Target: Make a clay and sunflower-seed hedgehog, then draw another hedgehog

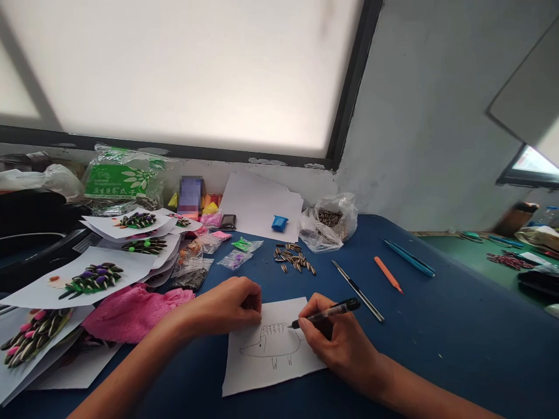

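Observation:
My right hand [343,343] grips a black pen [329,311], its tip on a small white sheet of paper [244,378]. Drawn there in thin black lines is an animal [273,346] with a pointed snout, a dot eye, short legs and rows of small curved marks on its back. My left hand [233,305] rests at the sheet's upper left edge, fingers curled in and nothing visible in them. Beyond the sheet lies a loose pile of striped sunflower seeds [297,258].
Right of the seeds lie a craft knife [358,291], an orange marker [388,273] and blue tweezers [409,258]. A bag of seeds [329,221], white sheets [257,201] and a blue clay packet [279,223] stand behind. Seed-covered pictures [94,276] and a pink cloth [131,311] are at left.

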`<state>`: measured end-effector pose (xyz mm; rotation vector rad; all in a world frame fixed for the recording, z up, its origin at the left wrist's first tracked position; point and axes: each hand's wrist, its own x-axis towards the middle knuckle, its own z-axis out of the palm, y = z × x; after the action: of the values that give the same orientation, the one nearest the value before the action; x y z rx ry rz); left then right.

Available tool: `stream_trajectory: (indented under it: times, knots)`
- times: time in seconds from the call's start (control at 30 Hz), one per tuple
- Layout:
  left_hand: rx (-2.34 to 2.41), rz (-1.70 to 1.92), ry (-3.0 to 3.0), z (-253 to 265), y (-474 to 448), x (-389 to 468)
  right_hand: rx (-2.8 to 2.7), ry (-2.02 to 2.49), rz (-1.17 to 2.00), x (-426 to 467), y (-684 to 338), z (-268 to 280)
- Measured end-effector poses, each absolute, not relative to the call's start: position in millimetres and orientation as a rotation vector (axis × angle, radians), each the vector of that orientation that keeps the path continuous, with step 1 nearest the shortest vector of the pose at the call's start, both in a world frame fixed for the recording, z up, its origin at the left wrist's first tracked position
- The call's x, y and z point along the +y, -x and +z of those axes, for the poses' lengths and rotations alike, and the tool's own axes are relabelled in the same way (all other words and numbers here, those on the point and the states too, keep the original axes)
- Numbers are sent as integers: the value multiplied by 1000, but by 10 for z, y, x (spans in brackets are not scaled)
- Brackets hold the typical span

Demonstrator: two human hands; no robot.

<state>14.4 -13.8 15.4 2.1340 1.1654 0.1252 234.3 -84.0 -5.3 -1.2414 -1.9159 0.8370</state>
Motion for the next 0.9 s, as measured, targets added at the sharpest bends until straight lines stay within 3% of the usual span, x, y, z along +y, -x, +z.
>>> stream_trajectory:
  times: [0.9]
  knots:
    - [1169,98,-2109,204,-158,-159,-1943,1256,827,-830,-2332,-35]
